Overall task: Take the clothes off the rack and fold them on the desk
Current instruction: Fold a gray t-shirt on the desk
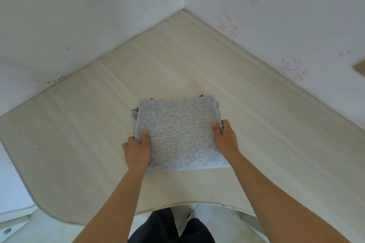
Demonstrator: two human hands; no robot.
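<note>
Now we have the grey garment (177,132) lying on the desk (79,124), folded into a neat, nearly square packet, with a few lower layers peeking out along its far and left edges. It sits near the middle of the pale wood-grain top, closer to our side than to the corner where the two walls (98,16) meet. Our left hand (136,152) grips the packet's near-left edge: the thumb lies flat on top of the cloth and the fingers are curled in at the side, closed on the fabric. Our right hand (226,140) takes the right edge the same way, thumb on top and pointing away from us. The other fingers are tucked round the edge and mostly hidden, so we cannot tell how far under they reach. Both bare forearms come in from the bottom of the view. The packet's near edge lies flat on the desk between the two wrists. On the right-hand wall we see faded pink cartoon cat stickers (227,24). Below the desk's curved front edge, dark trousers (167,227) show over a light floor (49,231).
</note>
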